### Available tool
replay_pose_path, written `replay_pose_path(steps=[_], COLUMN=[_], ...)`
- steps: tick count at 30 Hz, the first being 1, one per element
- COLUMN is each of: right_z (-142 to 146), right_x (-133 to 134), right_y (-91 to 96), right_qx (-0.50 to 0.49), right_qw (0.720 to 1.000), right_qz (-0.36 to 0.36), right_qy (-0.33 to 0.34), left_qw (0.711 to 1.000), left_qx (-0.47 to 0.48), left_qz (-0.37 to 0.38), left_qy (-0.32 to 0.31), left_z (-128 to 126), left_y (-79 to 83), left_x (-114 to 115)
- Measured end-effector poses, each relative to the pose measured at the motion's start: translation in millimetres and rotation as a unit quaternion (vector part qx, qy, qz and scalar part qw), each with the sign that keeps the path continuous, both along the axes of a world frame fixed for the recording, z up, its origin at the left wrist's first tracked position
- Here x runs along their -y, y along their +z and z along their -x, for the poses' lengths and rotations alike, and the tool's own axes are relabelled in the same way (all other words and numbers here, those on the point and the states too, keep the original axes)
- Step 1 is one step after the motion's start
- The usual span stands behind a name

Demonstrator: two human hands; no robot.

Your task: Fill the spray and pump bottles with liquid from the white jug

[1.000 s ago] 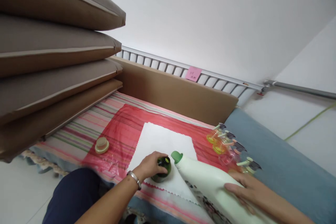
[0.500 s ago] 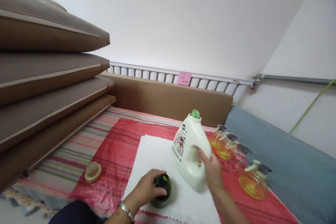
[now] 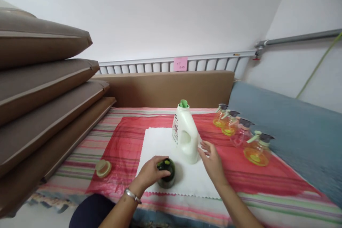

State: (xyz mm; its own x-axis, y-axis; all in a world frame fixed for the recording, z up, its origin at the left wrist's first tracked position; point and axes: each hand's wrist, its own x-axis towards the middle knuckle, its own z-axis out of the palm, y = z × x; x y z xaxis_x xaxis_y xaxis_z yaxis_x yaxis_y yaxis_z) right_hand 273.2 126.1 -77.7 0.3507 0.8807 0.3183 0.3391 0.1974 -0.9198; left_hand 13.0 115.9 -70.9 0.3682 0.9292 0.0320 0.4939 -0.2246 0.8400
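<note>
A white jug with a green spout (image 3: 185,133) stands upright on a white cloth (image 3: 160,142). My right hand (image 3: 211,162) hovers just right of the jug with its fingers spread, holding nothing. My left hand (image 3: 151,172) is wrapped around a small dark green bottle (image 3: 167,172) that stands on the cloth in front of the jug. A round beige cap (image 3: 103,168) lies to the left on the red plastic sheet (image 3: 125,142).
Several small glass spray bottles (image 3: 242,133) with yellow liquid stand in a row at the right. Stacked brown cushions (image 3: 45,92) fill the left side. A brown backrest (image 3: 165,87) and a blue cushion (image 3: 288,131) border the striped surface.
My right hand set the white jug upright on the cloth and let go of it. My left hand stayed on the green bottle. The camera view shifted.
</note>
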Motion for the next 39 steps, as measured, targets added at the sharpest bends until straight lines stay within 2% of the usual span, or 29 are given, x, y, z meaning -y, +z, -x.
replay_pose_path(steps=[4,7,10,14,16,18,20,23,24,27,28,29,32,34,36,39], right_z=[22.2,43.1,59.1,73.3,78.3,81.7,83.2,82.4,81.9,80.8,80.7,80.7,79.7,78.1,76.2,75.1], right_x=[35.8,40.2,32.4,25.1,24.6,24.7,25.0,27.7,29.3,35.5,37.4,39.1,42.1,42.7,42.9,43.8], right_y=[-0.3,-0.2,-6.5,-27.0,-36.4,-40.5,-38.0,-26.3,-22.3,-15.1,-14.7,-15.1,-17.7,-18.1,-17.0,-14.3], right_qx=[-0.005,-0.026,-0.070,-0.162,-0.222,-0.292,-0.366,-0.457,-0.491,-0.602,-0.632,-0.654,-0.688,-0.700,-0.701,-0.694], right_qw=[0.999,0.995,0.988,0.971,0.957,0.932,0.892,0.814,0.775,0.626,0.585,0.560,0.556,0.560,0.568,0.583], right_qz=[0.005,0.010,0.015,0.051,0.081,0.116,0.149,0.187,0.194,0.192,0.191,0.195,0.225,0.232,0.235,0.251], right_qy=[0.044,0.096,0.137,0.165,0.170,0.182,0.218,0.306,0.347,0.457,0.472,0.470,0.410,0.378,0.362,0.341], left_qw=[0.995,0.989,0.991,0.993,0.989,0.984,0.979,0.973,0.973,0.974,0.975,0.975,0.978,0.974,0.958,0.912], left_qx=[-0.086,-0.124,-0.090,-0.001,0.038,0.064,0.080,0.112,0.123,0.142,0.141,0.139,0.124,0.136,0.183,0.292], left_qz=[-0.041,-0.059,-0.070,-0.071,-0.075,-0.068,-0.043,-0.010,-0.003,0.018,0.023,0.025,0.026,0.006,-0.040,-0.116], left_qy=[0.021,0.049,0.072,0.097,0.118,0.151,0.183,0.200,0.197,0.177,0.173,0.171,0.168,0.180,0.216,0.264], left_z=[-5.6,-11.6,-15.7,-16.4,-14.8,-12.3,-10.2,-11.3,-13.4,-24.3,-28.1,-31.3,-32.0,-23.7,-11.9,-1.2], left_y=[13.2,16.6,11.4,4.2,9.1,22.3,40.5,65.1,70.1,74.0,72.8,71.3,72.7,84.7,107.3,151.9], left_x=[2.4,3.7,4.0,2.7,1.8,0.9,0.3,1.6,3.0,9.7,12.3,14.7,18.7,18.2,16.8,17.7])
